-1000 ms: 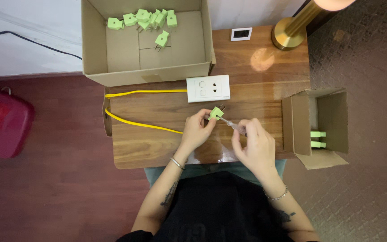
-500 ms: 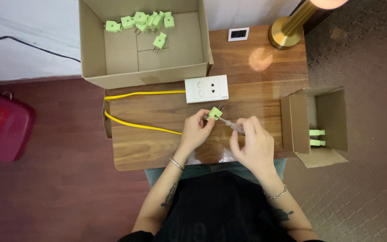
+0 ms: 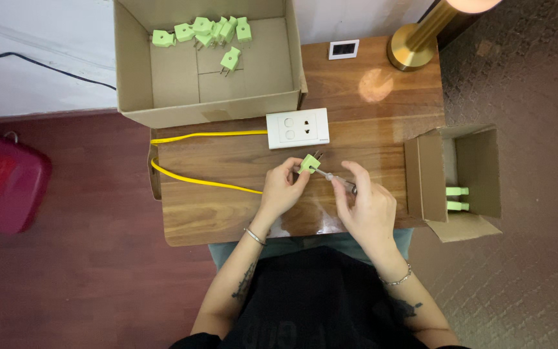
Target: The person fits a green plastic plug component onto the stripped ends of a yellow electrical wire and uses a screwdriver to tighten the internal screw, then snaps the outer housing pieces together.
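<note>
Left hand has its grip pinched on a small green plug, held just above the wooden surface. Right hand pinches a thin screwdriver aimed at it. The plug looks light, hard and slippery, so hold its body, not the prongs.

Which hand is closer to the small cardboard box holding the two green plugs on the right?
Right. The right hand is just left of the small cardboard box, gripping a thin tool. The left hand is farther left, holding a green plug.
</note>
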